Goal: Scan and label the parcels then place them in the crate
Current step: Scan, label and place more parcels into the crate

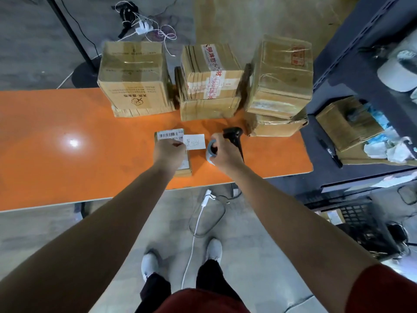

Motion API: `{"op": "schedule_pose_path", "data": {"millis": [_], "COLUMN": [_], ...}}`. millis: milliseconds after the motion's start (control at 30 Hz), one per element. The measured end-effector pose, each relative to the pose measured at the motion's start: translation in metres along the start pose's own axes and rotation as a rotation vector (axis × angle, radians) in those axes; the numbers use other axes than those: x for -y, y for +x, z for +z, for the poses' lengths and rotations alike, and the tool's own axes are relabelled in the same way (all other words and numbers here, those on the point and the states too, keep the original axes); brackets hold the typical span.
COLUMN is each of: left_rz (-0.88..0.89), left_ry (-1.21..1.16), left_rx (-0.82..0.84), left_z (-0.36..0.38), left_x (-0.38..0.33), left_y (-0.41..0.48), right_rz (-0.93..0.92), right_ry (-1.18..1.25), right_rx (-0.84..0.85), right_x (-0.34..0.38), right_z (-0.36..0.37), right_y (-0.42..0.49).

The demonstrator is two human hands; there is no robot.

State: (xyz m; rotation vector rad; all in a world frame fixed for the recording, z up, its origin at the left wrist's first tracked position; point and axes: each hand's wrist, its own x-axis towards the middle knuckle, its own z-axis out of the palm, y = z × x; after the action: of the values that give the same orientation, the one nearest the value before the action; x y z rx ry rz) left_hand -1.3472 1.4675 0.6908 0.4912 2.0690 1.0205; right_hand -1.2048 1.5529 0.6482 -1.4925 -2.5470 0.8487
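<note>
A small flat cardboard parcel (pixel 185 164) lies on the orange table (pixel 67 141), with a barcode label (pixel 170 134) on its far end. My left hand (pixel 168 152) rests on the parcel and pinches the edge of a white label (pixel 195 142) that sticks out to the right. My right hand (pixel 223 152) grips a grey label roll (pixel 210 150). A black handheld scanner (pixel 234 134) lies on the table just behind that hand. Larger cardboard parcels stand stacked along the table's far edge: left (pixel 133 75), middle (pixel 209 73), right (pixel 282 75).
A dark shelf unit (pixel 361 53) stands at the right, holding an open carton (pixel 347 123) and crumpled wrapping. A black plastic crate (pixel 365 224) sits on the floor at lower right. A black marker (pixel 331 152) lies by the shelf. Cables trail under the table near my feet.
</note>
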Motion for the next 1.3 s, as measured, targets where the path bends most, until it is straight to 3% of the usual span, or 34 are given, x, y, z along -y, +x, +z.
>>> {"op": "schedule_pose_path", "data": {"millis": [133,300,533,1300], "left_rz": [-0.020,-0.022,-0.047,-0.047], "left_ry": [-0.008,-0.011,-0.008,0.328], "left_rx": [-0.008,-0.017,-0.026,0.028], "left_z": [-0.008,-0.025,-0.049,-0.066], "left_x": [0.004,0.009,0.028,0.059], "left_y": [-0.001,-0.007,-0.008,0.002], "right_rz": [0.016,0.046,0.023,0.065], "right_ry": [0.123,0.269,0.370,0.013], "right_rx": [0.048,-0.071,0.019,0.007], "right_x": [0.001,0.026,0.072,0.102], "right_z": [-0.005,-0.014,0.005,0.041], "right_y": [-0.002,-0.007,-0.012,-0.016]}}
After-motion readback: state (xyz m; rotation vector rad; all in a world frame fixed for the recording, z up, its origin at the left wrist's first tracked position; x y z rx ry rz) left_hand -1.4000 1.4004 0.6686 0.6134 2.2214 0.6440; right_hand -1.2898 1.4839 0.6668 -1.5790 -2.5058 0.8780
